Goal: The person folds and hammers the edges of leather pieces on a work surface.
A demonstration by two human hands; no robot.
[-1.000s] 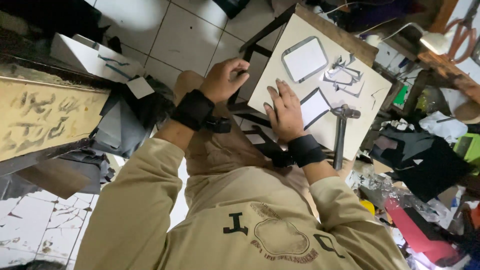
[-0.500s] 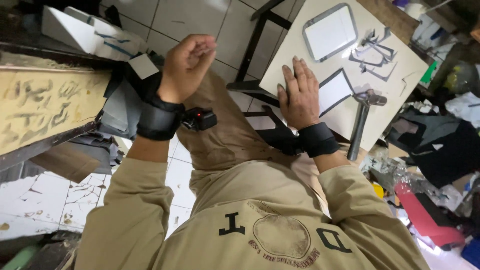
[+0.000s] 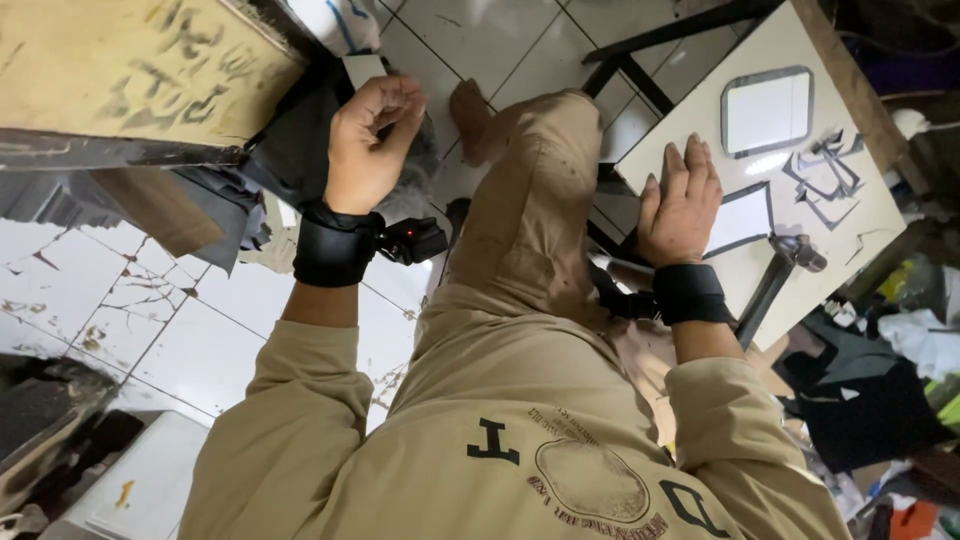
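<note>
My left hand (image 3: 365, 145) is raised over the floor at the left with its fingers curled in. Its fingertips sit at the edge of a small pale card (image 3: 362, 68) lying on a pile of dark sheets (image 3: 285, 150); I cannot tell whether they touch it. My right hand (image 3: 680, 205) lies flat, fingers apart, on a white work board (image 3: 700, 120). It rests just left of a white rectangular piece with dark edges (image 3: 742, 218). Both wrists wear black bands.
A hammer (image 3: 778, 275) lies on the board's near right edge. A rounded grey-rimmed template (image 3: 767, 110) and dark cut scraps (image 3: 825, 165) lie farther back. A yellowish scrawled plank (image 3: 130, 60) juts in at upper left. Black fabric (image 3: 860, 400) is heaped at the right.
My view has swung left and down. My left hand has moved from beside the board out toward the dark sheets and card. My right hand has stayed flat on the board.
</note>
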